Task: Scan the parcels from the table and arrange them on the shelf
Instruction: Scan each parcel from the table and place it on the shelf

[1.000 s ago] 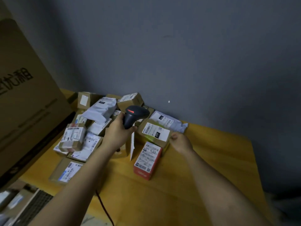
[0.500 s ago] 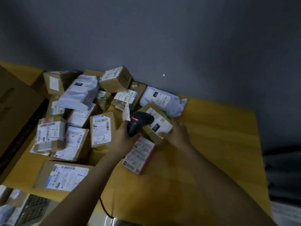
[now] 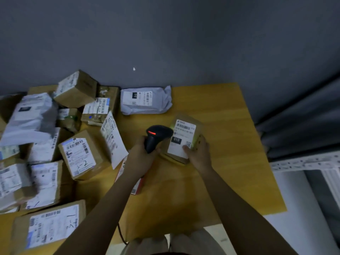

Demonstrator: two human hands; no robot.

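Parcel (image 3: 184, 138) pulled nearer; label reads "010".

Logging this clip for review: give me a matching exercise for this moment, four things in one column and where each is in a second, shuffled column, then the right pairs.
Things
1. barcode scanner
2. brown parcel marked 010
3. white bag parcel
4. box marked 3-2

Places
A. lying on the table by the wall
B. gripped in the left hand
C. in the heap left of the scanner
D. held by the right hand, label up

Pairs: 1-B, 2-D, 3-A, 4-C
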